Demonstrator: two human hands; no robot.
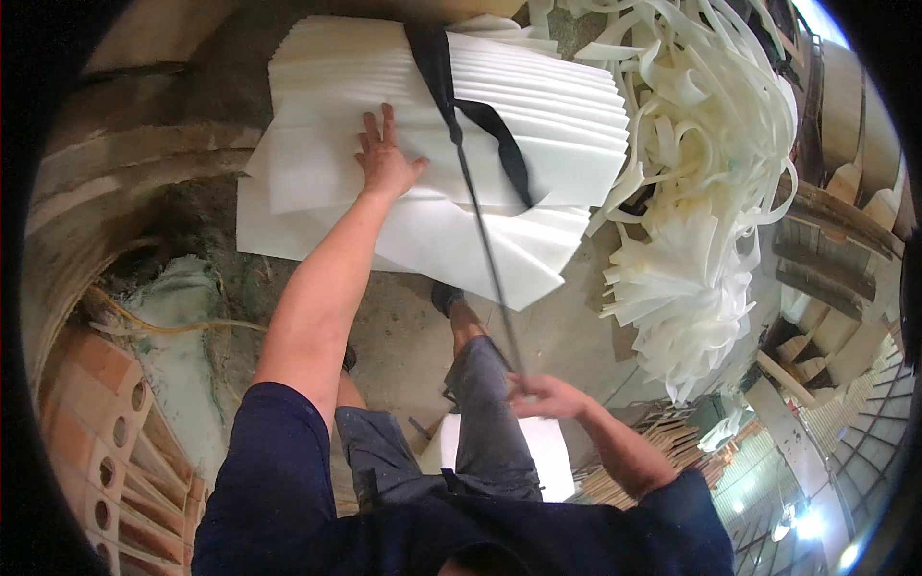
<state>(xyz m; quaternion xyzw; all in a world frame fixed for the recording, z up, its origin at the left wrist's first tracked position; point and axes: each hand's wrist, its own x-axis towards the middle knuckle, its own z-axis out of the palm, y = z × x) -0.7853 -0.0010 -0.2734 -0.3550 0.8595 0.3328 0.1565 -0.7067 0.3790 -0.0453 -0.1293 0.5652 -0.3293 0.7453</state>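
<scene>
A thick stack of white foam sheets lies in front of me, its layers fanned out. My left hand rests on top with fingers spread, pressing against the upper sheets. A black strap runs over the stack and is drawn into a narrow, taut line toward me. At its near end my right hand is closed around the strap, beside my right knee. A loose tail of the strap curls over the sheets to the right of the taut part. How the strap passes underneath the stack is hidden.
A heap of white foam strips lies right of the stack, with crumpled foam pieces nearer. Wooden framing with round holes stands at lower left. A white block is behind my right leg; wooden slats lie farther right.
</scene>
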